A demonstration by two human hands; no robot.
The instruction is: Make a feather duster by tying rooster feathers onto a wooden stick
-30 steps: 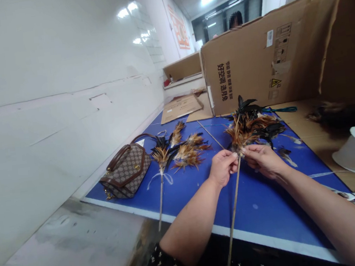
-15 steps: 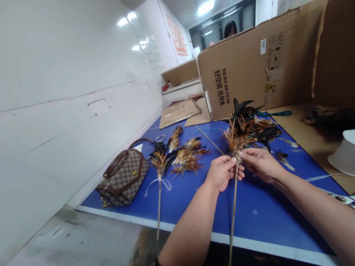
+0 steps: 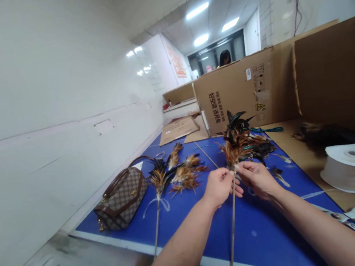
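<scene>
A thin stick [image 3: 233, 224] runs up from the front edge, with brown and dark green-black feathers [image 3: 234, 150] gathered at its top like a feather duster. My left hand [image 3: 219, 187] is closed around the stick just below the feathers, its thumb pressed near the binding point. From the other side, my right hand [image 3: 257, 177] pinches at the feathers' base with thumb and forefinger. The exact spot between my fingertips is too small to make out. Left of my hands lies another feather-topped stick [image 3: 157, 225], with a pale ribbon [image 3: 164, 203] tied below its feathers.
Loose feather bunches [image 3: 185, 175] lie on the blue tabletop [image 3: 187, 217]. A brown patterned handbag [image 3: 121, 203] stands at left. At right are a white ribbon spool [image 3: 350, 171] and scissors [image 3: 350, 220]. Behind stands a large cardboard box [image 3: 237, 96]; beyond it, a person's head shows.
The view has tilted upward, so the table things sit lower in the picture. Both hands stay at the base of the feathers, with slight finger movement.
</scene>
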